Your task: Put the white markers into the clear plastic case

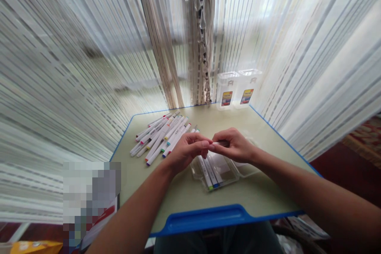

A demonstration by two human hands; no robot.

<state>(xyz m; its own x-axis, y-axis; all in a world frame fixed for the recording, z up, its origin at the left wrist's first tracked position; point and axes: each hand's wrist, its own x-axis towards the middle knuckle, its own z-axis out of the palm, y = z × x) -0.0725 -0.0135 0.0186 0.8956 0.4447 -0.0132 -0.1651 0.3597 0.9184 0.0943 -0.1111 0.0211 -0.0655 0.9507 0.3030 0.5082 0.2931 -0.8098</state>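
Observation:
My left hand (192, 147) and my right hand (233, 143) meet over the middle of the table, fingers closed in a pinch. Between them is a white marker (219, 143); its ends are mostly covered by my fingers. Just below lies an open clear plastic case (230, 181) with a few white markers (208, 172) lined up along its left side, their ends lime green and blue. The case's clear lid (248, 170) is folded out to the right, partly behind my right wrist. A loose heap of white markers (162, 135) with coloured ends spreads to the left of my left hand.
The pale table (143, 202) has a blue rim with a moulded tray (205, 218) at the front. Two clear cases with labels (226, 98) stand upright at the back right. String curtains (89, 67) hang close around the far side. A blurred-out object (95, 198) is at lower left.

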